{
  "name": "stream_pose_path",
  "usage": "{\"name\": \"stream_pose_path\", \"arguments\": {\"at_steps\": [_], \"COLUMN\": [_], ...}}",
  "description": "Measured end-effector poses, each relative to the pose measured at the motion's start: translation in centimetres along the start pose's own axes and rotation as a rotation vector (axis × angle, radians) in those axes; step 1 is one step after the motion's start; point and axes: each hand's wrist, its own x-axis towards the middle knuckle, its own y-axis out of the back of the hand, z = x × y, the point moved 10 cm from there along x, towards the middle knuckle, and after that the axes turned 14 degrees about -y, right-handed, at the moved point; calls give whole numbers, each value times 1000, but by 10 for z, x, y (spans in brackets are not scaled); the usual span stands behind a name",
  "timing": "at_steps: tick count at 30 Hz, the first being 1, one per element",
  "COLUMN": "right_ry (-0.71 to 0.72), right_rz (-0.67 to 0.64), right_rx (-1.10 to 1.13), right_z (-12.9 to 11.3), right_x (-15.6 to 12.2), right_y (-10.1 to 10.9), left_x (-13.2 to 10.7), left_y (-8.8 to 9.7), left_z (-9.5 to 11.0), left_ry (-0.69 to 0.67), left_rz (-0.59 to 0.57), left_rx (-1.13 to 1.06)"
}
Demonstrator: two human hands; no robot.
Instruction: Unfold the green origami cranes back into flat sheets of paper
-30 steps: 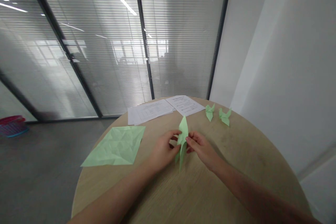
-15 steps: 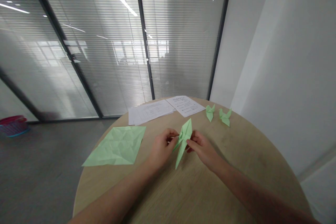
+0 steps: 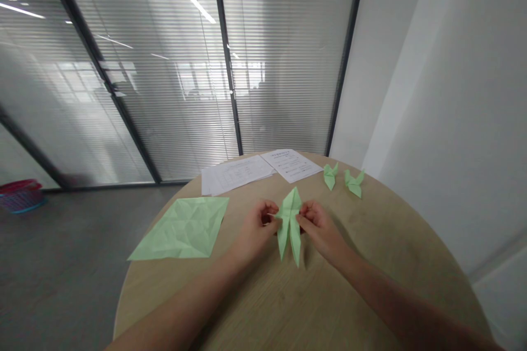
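A half-folded piece of light green paper (image 3: 290,226) is held just above the round wooden table (image 3: 362,263), near its middle. It has a pointed top and two long narrow flaps pointing down towards me. My left hand (image 3: 256,228) pinches its left edge with thumb and fingers. My right hand (image 3: 318,225) pinches its right edge the same way. Both hands are closed on the paper, facing each other.
A creased, unfolded green sheet (image 3: 183,228) lies flat at the table's left. Printed white pages (image 3: 239,172) and another page (image 3: 290,164) lie at the far edge. Two finished green paper figures (image 3: 330,175) (image 3: 354,182) stand at the far right. Glass partitions with blinds stand behind.
The folded paper turned from edge-on to face me, and its lower part now shows as two separate flaps. Both hands kept their pinch and shifted only slightly.
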Motion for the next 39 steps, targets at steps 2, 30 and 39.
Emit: {"name": "stream_pose_path", "arguments": {"at_steps": [2, 30, 39], "right_ry": [28, 302, 152], "right_rz": [-21, 175, 156], "right_rx": [-26, -669, -469], "right_z": [-1, -26, -14], "right_x": [-1, -15, -9], "right_y": [-2, 1, 12], "left_x": [0, -4, -5], "left_y": [-1, -7, -6], "left_z": [3, 8, 4], "left_ry": [-10, -75, -37], "left_rz": [-20, -79, -109], "left_rx": [67, 58, 184]}}
